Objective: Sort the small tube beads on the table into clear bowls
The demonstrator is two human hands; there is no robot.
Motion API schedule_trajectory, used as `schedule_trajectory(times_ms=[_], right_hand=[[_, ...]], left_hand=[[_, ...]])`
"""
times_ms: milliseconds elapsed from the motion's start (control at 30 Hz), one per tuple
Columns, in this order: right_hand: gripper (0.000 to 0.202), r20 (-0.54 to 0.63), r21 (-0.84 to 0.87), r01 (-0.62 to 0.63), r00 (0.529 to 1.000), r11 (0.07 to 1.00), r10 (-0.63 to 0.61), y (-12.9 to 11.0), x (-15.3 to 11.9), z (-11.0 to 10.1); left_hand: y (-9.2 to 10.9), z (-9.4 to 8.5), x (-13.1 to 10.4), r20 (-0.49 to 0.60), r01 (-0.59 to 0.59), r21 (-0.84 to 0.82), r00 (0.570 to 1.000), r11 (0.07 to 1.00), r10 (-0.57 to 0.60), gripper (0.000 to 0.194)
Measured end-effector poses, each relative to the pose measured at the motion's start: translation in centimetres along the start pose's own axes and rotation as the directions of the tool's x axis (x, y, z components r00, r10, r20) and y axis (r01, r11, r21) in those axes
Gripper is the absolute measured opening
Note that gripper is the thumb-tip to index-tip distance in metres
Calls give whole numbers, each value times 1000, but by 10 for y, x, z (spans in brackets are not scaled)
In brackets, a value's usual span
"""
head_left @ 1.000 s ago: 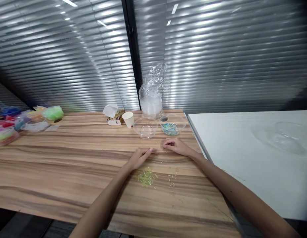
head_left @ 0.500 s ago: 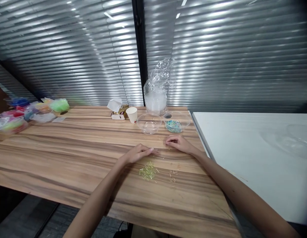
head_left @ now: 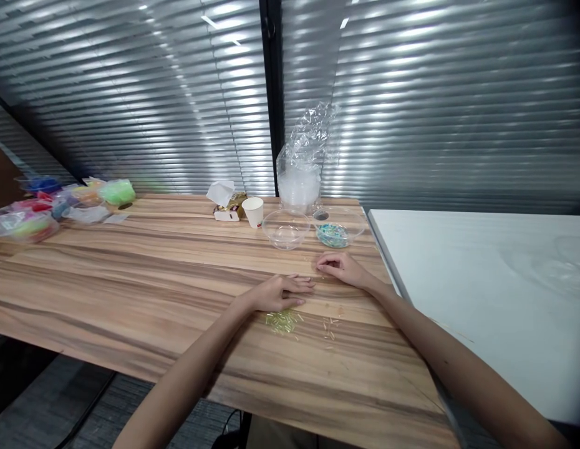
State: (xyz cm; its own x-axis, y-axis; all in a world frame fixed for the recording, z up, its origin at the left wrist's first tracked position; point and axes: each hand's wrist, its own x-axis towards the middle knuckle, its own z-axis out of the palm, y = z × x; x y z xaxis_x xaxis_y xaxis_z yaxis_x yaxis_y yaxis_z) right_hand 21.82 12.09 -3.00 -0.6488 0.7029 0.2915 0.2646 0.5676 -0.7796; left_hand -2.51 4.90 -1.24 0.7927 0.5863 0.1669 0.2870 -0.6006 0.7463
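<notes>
The wooden table (head_left: 131, 268) is bordered at right by a white tabletop (head_left: 468, 268). Yellow-green beads (head_left: 281, 322) are located well inside the near edge — beside the spread left hand (head_left: 281, 294). The right hand (head_left: 342, 269) is curled — whether anything is pinched cannot be told.

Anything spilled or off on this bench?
Possibly a spill: yellow-green tube beads lie loose on the wood tabletop by the left hand, with a few pale-orange pieces scattered right of them, while a clear plastic bowl stands empty. Could be deliberate sorting. No visible damage.
</notes>
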Motion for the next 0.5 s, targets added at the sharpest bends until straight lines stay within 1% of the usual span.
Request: schedule_trajectory(times_ms=[200, 300, 500], right_hand=[[29, -2, -8, 10, 1000, 1000, -10, -1, 0, 1], [27, 2, -12, 2, 1000, 1000, -2, -3, -1, 1], [24, 18, 18, 5, 1000, 1000, -5, -5, -4, 2]], left_hand=[[6, 0, -1, 10, 37, 18, 999, 999, -37, 40], [10, 0, -1, -2, 50, 27, 999, 998, -50, 39], [8, 6, -2, -41, 100, 50, 994, 994, -98, 43]])
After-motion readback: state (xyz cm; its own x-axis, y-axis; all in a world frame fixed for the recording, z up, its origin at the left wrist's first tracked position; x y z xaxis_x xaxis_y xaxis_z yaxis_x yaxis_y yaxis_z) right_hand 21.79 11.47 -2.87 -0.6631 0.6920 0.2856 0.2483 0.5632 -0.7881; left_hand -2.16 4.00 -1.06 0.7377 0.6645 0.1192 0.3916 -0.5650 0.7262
